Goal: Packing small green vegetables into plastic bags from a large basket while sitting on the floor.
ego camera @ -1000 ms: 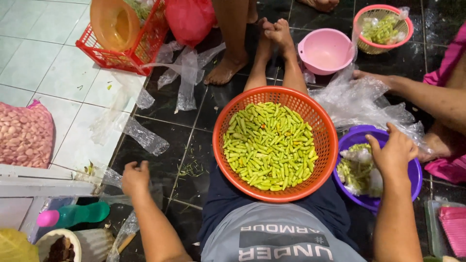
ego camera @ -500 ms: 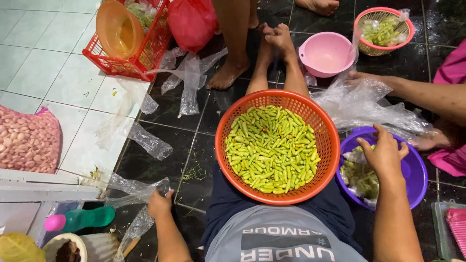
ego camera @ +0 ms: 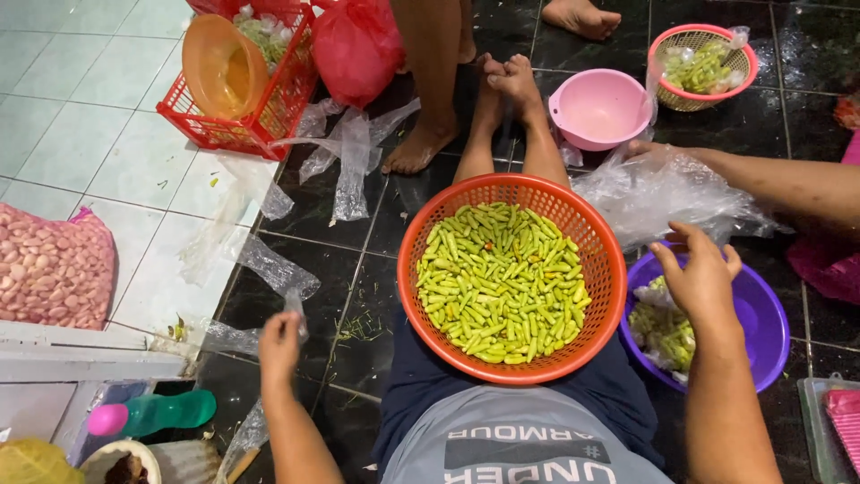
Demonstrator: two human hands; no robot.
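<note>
The left hand (ego camera: 279,345) is low over the dark floor tiles (ego camera: 358,224), its fingers pinched together on a clear plastic bag (ego camera: 269,269). The bag is thin, see-through and crumpled, with a whitish sheen where it folds, and it lies along the floor from the fingers up toward the pale tiles. More empty bags of the same kind lie scattered on the floor near a red crate (ego camera: 242,116).

The right hand (ego camera: 699,273) hovers over a purple bowl (ego camera: 761,323) with its fingers spread apart and slightly curled, holding nothing that can be seen. The bowl stands on the floor just beside the person's right thigh and holds short green bean pieces partly wrapped in clear plastic.

Between the two hands, an orange basket (ego camera: 511,278) rests on the person's lap. It is round, with a slotted wall, and is filled with a heap of short, pale green bean pieces, a few of them yellowish or tinged with orange.

Another person's arm (ego camera: 779,184) reaches in from the right and rests on a heap of clear plastic (ego camera: 663,202) beside the basket. Beyond it stand an empty pink bowl (ego camera: 598,108) and a small pink basket (ego camera: 703,67) of greens. A bag of pink peanuts (ego camera: 49,269) lies on the pale tiles at the far left.
</note>
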